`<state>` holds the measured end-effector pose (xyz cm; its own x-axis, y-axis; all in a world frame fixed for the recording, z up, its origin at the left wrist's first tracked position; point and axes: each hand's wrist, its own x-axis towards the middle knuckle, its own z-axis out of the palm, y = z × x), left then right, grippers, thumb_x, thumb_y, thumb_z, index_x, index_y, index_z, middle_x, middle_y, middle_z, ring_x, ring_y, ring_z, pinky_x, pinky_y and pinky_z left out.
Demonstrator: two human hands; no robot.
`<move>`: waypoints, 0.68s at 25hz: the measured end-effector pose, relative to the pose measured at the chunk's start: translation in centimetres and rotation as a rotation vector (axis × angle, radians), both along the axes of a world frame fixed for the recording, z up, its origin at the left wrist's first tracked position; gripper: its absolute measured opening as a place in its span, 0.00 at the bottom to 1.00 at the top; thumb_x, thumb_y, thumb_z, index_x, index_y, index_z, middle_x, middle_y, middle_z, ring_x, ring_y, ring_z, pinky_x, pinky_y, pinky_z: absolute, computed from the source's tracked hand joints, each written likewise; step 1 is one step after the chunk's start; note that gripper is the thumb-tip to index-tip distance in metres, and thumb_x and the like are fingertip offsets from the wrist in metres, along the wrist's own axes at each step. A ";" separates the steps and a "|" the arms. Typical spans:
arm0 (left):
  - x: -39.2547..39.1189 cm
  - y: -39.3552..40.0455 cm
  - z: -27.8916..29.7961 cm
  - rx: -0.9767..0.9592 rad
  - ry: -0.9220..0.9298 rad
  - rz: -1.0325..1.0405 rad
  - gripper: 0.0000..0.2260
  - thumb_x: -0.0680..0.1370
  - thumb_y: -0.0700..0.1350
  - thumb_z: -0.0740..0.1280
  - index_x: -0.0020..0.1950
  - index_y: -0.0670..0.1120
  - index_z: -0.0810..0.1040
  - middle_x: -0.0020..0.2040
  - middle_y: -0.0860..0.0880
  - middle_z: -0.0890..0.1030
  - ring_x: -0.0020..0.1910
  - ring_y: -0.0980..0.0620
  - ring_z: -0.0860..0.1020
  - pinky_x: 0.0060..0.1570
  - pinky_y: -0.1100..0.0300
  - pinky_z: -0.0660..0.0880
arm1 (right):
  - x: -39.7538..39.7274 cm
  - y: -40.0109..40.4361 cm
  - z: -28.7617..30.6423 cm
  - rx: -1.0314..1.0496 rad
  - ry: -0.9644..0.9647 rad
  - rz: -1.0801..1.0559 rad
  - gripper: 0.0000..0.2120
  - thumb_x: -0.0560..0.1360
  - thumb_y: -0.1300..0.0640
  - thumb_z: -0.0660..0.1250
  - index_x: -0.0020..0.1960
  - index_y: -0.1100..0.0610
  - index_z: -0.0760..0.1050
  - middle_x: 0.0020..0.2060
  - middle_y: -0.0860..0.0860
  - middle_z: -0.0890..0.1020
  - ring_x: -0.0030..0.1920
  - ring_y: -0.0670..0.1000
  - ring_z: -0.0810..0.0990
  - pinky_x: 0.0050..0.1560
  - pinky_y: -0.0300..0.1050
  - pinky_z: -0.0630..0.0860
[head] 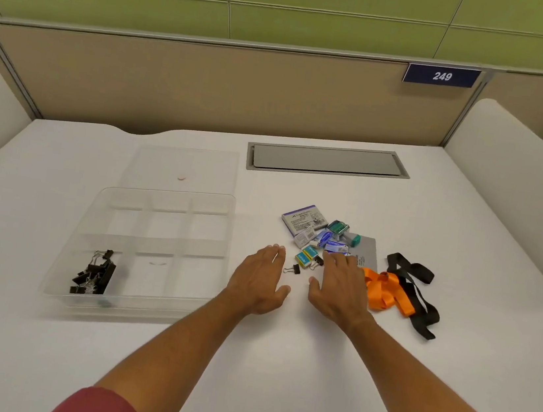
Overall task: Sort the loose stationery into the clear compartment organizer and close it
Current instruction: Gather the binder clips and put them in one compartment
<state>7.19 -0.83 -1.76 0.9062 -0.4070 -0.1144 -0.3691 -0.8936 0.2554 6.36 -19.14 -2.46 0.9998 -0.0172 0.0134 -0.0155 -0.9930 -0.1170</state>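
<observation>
both hands, left hand (262, 279) and right hand (339, 284), hover with fingers straight, holding nothing; better to pinch the loose binder clip (292, 270) between them, then drop it left into the organizer (215, 203) beside the other clips (93, 274).

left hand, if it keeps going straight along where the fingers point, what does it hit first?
Probably nothing nearby. The left hand points away across the bare table; the loose binder clip and the small box pile sit just right of that line, the organizer left. Depth is unclear, so the clip could be brushed.
</observation>
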 end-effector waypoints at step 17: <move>2.5 -4.6 -2.1 -0.027 -0.065 0.200 0.20 0.78 0.57 0.63 0.64 0.47 0.73 0.61 0.46 0.73 0.60 0.47 0.69 0.57 0.53 0.70 | 4.4 -1.2 0.3 0.021 0.055 -0.065 0.23 0.73 0.38 0.65 0.62 0.51 0.76 0.65 0.56 0.69 0.63 0.57 0.65 0.58 0.53 0.67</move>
